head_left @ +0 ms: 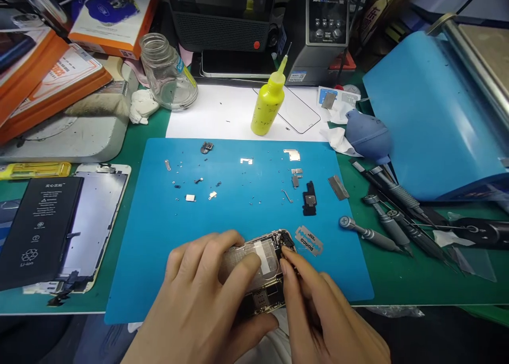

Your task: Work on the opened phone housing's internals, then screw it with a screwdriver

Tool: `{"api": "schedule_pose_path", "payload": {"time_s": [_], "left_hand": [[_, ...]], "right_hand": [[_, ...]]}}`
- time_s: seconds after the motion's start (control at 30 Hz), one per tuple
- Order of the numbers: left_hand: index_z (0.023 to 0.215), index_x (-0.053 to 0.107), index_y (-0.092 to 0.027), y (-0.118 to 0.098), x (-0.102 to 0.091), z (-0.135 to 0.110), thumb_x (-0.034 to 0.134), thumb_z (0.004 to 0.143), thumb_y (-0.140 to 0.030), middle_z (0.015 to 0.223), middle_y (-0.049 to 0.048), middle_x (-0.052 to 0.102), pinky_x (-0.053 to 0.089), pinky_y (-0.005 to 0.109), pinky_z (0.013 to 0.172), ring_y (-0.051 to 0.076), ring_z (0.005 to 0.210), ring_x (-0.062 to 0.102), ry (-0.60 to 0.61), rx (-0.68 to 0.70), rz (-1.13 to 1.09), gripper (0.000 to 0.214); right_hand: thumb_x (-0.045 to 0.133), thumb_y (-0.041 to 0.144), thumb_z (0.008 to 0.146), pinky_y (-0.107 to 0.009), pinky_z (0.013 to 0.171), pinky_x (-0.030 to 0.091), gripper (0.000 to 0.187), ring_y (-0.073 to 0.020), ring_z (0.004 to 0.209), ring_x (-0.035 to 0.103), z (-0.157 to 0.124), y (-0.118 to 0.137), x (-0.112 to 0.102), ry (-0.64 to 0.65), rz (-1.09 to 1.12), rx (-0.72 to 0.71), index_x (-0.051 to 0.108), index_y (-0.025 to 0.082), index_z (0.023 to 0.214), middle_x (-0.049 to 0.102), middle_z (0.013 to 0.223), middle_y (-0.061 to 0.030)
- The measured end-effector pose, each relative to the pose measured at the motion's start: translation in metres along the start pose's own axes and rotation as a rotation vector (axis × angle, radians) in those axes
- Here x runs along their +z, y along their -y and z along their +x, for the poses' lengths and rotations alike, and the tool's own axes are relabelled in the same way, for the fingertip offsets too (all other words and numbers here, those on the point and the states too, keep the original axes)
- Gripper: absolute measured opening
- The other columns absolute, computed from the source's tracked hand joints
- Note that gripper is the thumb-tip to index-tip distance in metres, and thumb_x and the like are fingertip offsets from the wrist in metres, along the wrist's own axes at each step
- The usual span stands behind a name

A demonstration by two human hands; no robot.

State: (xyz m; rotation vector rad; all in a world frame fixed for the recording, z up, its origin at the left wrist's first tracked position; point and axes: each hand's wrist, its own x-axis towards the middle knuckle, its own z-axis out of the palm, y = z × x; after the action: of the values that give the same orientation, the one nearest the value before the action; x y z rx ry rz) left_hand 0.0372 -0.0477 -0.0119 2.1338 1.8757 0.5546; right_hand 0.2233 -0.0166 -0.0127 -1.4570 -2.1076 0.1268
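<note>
An opened phone housing [258, 263] with its inner boards bare is tilted at the front edge of the blue mat [151, 268]. My left hand [210, 295] grips it, fingers over its far edge and inside, thumb along the near side. At its right end, my right hand [318, 300] pinches thumb and index finger together on a small black part [286, 240]; its exact kind is hard to make out. Just right of the phone lies a razor blade [309, 240]. Beyond, a black speaker module [309, 198], a camera module [207, 147] and several tiny screws and metal shields are spread out.
Left are a phone battery [40, 226] and a screen assembly [99, 215]. Screwdrivers [374, 234] and tweezers [417, 237] lie right, near a blue air blower [368, 133]. A yellow bottle [268, 104] and a glass jar [169, 75] stand at the back.
</note>
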Motion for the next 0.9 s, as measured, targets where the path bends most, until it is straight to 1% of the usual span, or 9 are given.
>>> {"api": "schedule_pose_path", "payload": {"time_s": [0.1, 0.27, 0.4, 0.5, 0.6, 0.77, 0.9], "left_hand": [[0.139, 0.061, -0.033, -0.001, 0.001, 0.0, 0.036, 0.123, -0.052, 0.143, 0.0061, 0.058, 0.034, 0.044, 0.107, 0.027, 0.131, 0.05, -0.011, -0.01, -0.009, 0.035], [0.137, 0.061, -0.033, -0.001, 0.003, 0.0, 0.035, 0.123, -0.052, 0.143, 0.0062, 0.057, 0.034, 0.045, 0.104, 0.028, 0.129, 0.05, -0.011, -0.011, -0.004, 0.035], [0.135, 0.061, -0.033, -0.001, 0.005, 0.0, 0.027, 0.124, -0.056, 0.143, 0.0056, 0.056, 0.035, 0.045, 0.104, 0.028, 0.129, 0.051, -0.037, -0.013, 0.012, 0.043], [0.135, 0.06, -0.032, -0.002, 0.006, 0.0, 0.03, 0.123, -0.057, 0.143, 0.0056, 0.056, 0.036, 0.046, 0.106, 0.029, 0.132, 0.051, -0.046, -0.008, 0.017, 0.041], [0.137, 0.06, -0.031, -0.002, 0.005, 0.0, 0.032, 0.124, -0.056, 0.144, 0.0061, 0.056, 0.036, 0.046, 0.107, 0.029, 0.134, 0.051, -0.046, -0.002, 0.022, 0.04], [0.138, 0.06, -0.03, -0.001, 0.006, 0.0, 0.028, 0.124, -0.051, 0.144, 0.0079, 0.058, 0.036, 0.047, 0.109, 0.029, 0.134, 0.051, -0.05, 0.006, 0.023, 0.041], [0.139, 0.06, -0.029, -0.002, 0.007, 0.0, 0.027, 0.124, -0.044, 0.143, 0.0092, 0.06, 0.037, 0.047, 0.109, 0.029, 0.135, 0.051, -0.065, 0.005, 0.028, 0.039]], "right_hand": [[0.073, 0.031, 0.119, -0.026, 0.066, 0.053, 0.017, -0.0114, 0.068, 0.075, 0.002, -0.003, 0.005, -0.006, -0.027, 0.006, 0.081, 0.018, 0.127, 0.08, 0.09, 0.0003], [0.072, 0.037, 0.12, -0.025, 0.062, 0.05, 0.018, -0.0096, 0.06, 0.07, 0.001, -0.006, 0.007, -0.004, -0.06, 0.018, 0.08, 0.021, 0.124, 0.072, 0.076, 0.0051], [0.067, 0.039, 0.123, -0.023, 0.064, 0.05, 0.017, -0.0085, 0.062, 0.071, 0.0, -0.001, 0.003, 0.037, -0.075, 0.08, 0.076, 0.024, 0.126, 0.07, 0.076, 0.0077], [0.066, 0.039, 0.123, -0.022, 0.07, 0.052, 0.016, -0.0087, 0.062, 0.07, 0.0, 0.003, 0.001, 0.054, -0.092, 0.105, 0.075, 0.026, 0.127, 0.071, 0.078, 0.008], [0.068, 0.038, 0.122, -0.023, 0.072, 0.051, 0.014, -0.0089, 0.063, 0.069, 0.0, 0.005, 0.001, 0.06, -0.112, 0.109, 0.075, 0.027, 0.128, 0.071, 0.079, 0.0081], [0.066, 0.039, 0.123, -0.023, 0.066, 0.047, 0.014, -0.0077, 0.064, 0.071, 0.003, 0.004, 0.003, 0.081, -0.133, 0.079, 0.071, 0.027, 0.127, 0.067, 0.075, 0.0099], [0.063, 0.038, 0.124, -0.024, 0.06, 0.043, 0.014, -0.0064, 0.061, 0.07, 0.006, 0.003, 0.003, 0.095, -0.141, 0.055, 0.068, 0.025, 0.128, 0.065, 0.073, 0.0109]]}}
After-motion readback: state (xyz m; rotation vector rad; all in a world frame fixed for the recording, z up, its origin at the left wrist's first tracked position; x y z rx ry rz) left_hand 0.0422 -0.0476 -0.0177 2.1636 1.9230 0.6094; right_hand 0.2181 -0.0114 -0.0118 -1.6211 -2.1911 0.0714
